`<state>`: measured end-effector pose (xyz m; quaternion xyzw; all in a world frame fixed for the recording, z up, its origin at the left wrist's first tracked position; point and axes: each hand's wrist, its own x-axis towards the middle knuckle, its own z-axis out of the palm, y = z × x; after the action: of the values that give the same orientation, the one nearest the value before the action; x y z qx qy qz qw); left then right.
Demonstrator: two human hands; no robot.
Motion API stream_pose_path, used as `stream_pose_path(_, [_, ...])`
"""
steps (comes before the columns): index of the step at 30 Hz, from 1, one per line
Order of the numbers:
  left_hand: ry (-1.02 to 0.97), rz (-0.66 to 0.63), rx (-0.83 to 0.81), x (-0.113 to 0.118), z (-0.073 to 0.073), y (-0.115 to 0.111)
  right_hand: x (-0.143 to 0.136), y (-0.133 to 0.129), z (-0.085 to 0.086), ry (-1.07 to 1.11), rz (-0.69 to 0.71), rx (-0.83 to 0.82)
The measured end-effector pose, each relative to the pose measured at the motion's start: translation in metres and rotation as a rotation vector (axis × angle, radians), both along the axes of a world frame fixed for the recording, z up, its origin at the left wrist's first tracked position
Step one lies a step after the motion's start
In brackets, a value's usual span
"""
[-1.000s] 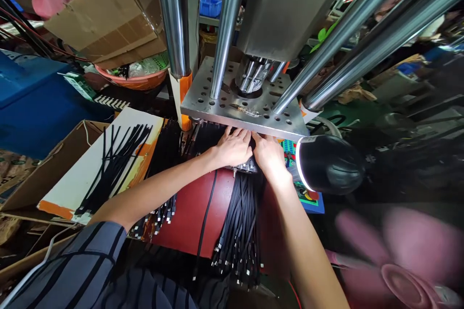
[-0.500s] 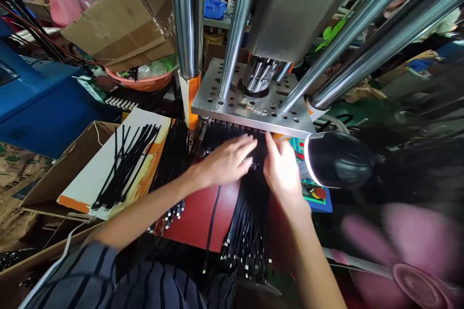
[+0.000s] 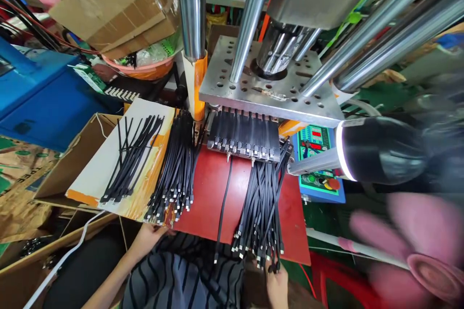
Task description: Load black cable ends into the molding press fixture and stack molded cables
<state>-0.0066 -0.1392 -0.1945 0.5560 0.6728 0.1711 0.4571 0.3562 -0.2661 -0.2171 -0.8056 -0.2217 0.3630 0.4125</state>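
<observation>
My left hand is at the front edge of the red work surface, below a bundle of black flat cables; its fingertips are hidden by the edge. My right hand is low at the same edge, just under the connector ends of a second cable bundle. Its fingers are mostly hidden, so I cannot tell whether they hold anything. Beneath the press plate sits a metal fixture with several black cables side by side in it. A single cable hangs over the front edge.
More cables lie on a white board over a cardboard box at left. Steel columns rise around the press. A lamp-like black cylinder, a control panel and a spinning pink fan are at right.
Both hands have left the fixture under the press plate and come down to the front edge of the red surface, left and right. The fixture with its cables now shows uncovered.
</observation>
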Motion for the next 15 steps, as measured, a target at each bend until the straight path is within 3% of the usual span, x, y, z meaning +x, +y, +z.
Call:
stream_pose_path(4, [-0.08, 0.03, 0.018, 0.003, -0.002, 0.002, 0.013, 0.012, -0.02, -0.068, -0.086, 0.022])
stream_pose_path(10, [-0.083, 0.109, 0.068, 0.009, -0.014, -0.004, 0.004, 0.011, -0.03, -0.136, -0.156, 0.044])
stream_pose_path(15, [-0.083, 0.129, 0.081, 0.011, -0.012, -0.004, 0.006, 0.008, -0.035, -0.189, -0.12, 0.104])
